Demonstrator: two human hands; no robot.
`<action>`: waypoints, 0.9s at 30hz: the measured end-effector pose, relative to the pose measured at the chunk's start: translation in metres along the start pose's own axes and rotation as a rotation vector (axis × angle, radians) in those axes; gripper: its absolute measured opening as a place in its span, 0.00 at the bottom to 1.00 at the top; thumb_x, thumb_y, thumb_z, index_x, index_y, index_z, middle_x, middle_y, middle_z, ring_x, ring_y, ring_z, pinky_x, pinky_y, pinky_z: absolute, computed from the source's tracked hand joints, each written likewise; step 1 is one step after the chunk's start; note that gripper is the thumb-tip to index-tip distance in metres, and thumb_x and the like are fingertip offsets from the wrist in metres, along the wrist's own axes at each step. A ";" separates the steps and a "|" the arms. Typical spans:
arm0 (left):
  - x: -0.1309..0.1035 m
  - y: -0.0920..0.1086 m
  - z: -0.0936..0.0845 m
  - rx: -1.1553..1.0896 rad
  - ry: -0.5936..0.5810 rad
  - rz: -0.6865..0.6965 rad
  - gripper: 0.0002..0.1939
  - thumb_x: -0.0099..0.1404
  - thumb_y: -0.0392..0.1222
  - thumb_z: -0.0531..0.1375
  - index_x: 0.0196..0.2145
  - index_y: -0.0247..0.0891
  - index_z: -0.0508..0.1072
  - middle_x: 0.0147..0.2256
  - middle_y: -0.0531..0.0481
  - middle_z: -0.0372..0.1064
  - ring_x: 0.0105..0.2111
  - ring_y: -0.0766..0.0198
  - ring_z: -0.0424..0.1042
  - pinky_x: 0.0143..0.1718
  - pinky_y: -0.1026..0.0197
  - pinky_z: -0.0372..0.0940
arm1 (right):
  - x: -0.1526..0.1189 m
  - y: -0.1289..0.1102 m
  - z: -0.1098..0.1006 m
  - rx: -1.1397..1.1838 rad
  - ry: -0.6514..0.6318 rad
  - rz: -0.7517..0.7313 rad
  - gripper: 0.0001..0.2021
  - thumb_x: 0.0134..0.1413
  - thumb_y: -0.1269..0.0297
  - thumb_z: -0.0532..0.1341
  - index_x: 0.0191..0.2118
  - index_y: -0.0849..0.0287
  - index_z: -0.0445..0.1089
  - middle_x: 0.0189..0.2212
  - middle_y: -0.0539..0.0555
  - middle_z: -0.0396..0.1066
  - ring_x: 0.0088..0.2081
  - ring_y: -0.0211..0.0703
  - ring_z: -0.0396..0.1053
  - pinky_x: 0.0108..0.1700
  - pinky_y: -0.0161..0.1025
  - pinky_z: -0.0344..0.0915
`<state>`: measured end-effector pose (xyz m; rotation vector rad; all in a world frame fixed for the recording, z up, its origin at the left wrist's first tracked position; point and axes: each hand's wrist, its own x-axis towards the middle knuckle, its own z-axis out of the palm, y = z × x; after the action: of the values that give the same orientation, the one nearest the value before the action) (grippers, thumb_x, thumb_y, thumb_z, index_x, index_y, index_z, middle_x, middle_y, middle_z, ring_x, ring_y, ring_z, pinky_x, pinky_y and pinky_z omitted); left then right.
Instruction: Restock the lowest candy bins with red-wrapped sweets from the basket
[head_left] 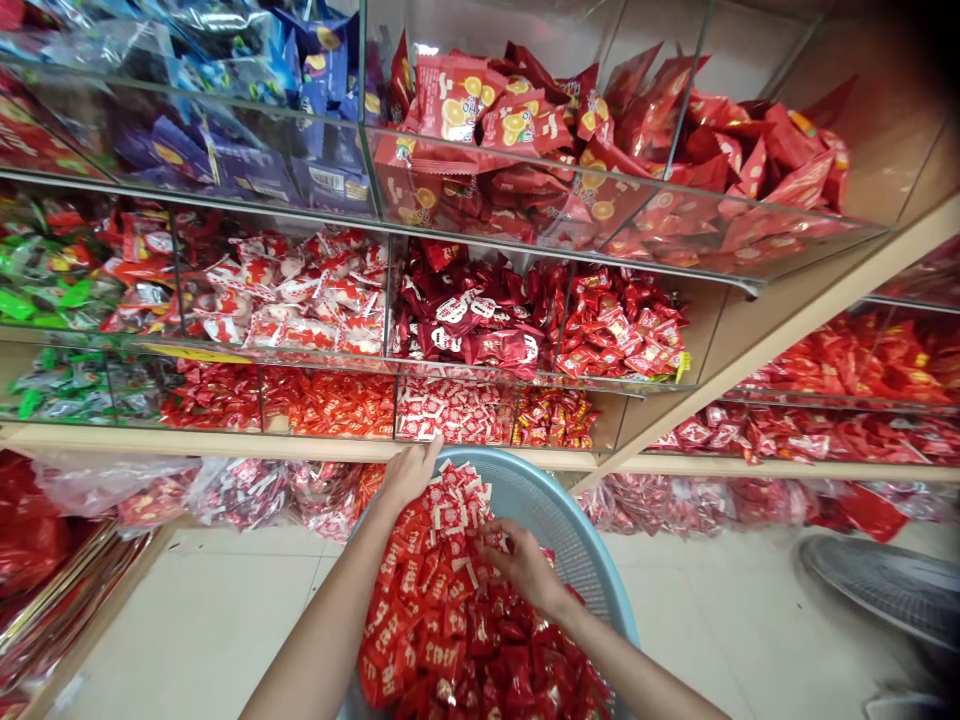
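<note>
A round blue-grey plastic basket holds a heap of wrapped candies: orange-red packets on the left, dark red ones toward the bottom, small red-and-white ones at the far side. My left hand is at the basket's far left rim, fingers together over the edge; what they grip there is too hidden to name. Over the heap, my right hand has its fingers curled at the small red-and-white candies, thumb and fingertips drawn together. Whether a candy is between them is hard to make out.
Shelves with glass-fronted compartments of candies rise just beyond the basket. Plastic bags of candies lie under the lowest shelf. A grey round basket stands on the tiled floor at right.
</note>
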<state>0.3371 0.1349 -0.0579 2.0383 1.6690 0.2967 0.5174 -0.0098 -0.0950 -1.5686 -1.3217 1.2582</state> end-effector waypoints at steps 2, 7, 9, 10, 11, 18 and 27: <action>0.000 -0.001 0.000 -0.004 0.002 -0.003 0.42 0.59 0.65 0.29 0.28 0.35 0.74 0.32 0.39 0.72 0.34 0.53 0.70 0.35 0.58 0.59 | -0.001 0.004 0.000 -0.041 0.084 -0.063 0.15 0.47 0.54 0.58 0.38 0.57 0.68 0.39 0.55 0.68 0.38 0.46 0.67 0.33 0.38 0.67; 0.000 -0.001 0.001 -0.021 0.003 0.010 0.40 0.60 0.64 0.30 0.26 0.37 0.74 0.30 0.40 0.72 0.32 0.55 0.70 0.34 0.58 0.59 | -0.004 0.009 -0.002 -0.164 0.083 -0.189 0.09 0.47 0.62 0.59 0.37 0.56 0.69 0.36 0.53 0.70 0.39 0.44 0.67 0.43 0.40 0.62; 0.000 -0.001 0.001 -0.015 0.008 0.009 0.40 0.60 0.63 0.30 0.26 0.36 0.74 0.30 0.40 0.72 0.32 0.54 0.70 0.34 0.58 0.59 | -0.006 0.009 -0.001 -0.185 0.073 -0.198 0.09 0.47 0.62 0.59 0.37 0.56 0.69 0.36 0.53 0.70 0.39 0.44 0.67 0.43 0.39 0.62; 0.000 -0.001 0.001 -0.009 0.012 0.008 0.40 0.60 0.63 0.30 0.26 0.36 0.73 0.30 0.40 0.72 0.32 0.54 0.70 0.34 0.58 0.59 | -0.008 0.008 0.001 -0.190 0.072 -0.200 0.09 0.48 0.62 0.58 0.37 0.56 0.69 0.36 0.53 0.70 0.39 0.44 0.67 0.43 0.39 0.62; 0.000 0.000 0.001 -0.002 0.014 0.008 0.40 0.60 0.63 0.30 0.26 0.36 0.73 0.30 0.40 0.73 0.32 0.54 0.70 0.34 0.58 0.59 | -0.009 0.007 0.003 -0.193 0.075 -0.203 0.09 0.48 0.62 0.59 0.37 0.56 0.69 0.36 0.53 0.70 0.39 0.44 0.67 0.43 0.39 0.61; 0.000 0.000 0.001 0.001 0.015 -0.006 0.39 0.61 0.62 0.31 0.26 0.35 0.74 0.30 0.39 0.73 0.33 0.55 0.71 0.35 0.59 0.59 | -0.015 0.002 0.017 -0.180 0.092 -0.264 0.09 0.49 0.63 0.59 0.37 0.56 0.67 0.37 0.53 0.68 0.40 0.43 0.65 0.43 0.38 0.61; 0.000 0.000 0.001 -0.007 0.012 0.007 0.41 0.60 0.64 0.29 0.25 0.36 0.73 0.29 0.39 0.72 0.32 0.54 0.70 0.34 0.57 0.59 | -0.020 -0.002 0.018 -0.187 0.108 -0.282 0.08 0.51 0.66 0.56 0.38 0.57 0.67 0.37 0.54 0.67 0.41 0.43 0.65 0.44 0.39 0.61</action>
<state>0.3371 0.1352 -0.0586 2.0418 1.6657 0.3177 0.4996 -0.0299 -0.0938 -1.4882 -1.5627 0.8874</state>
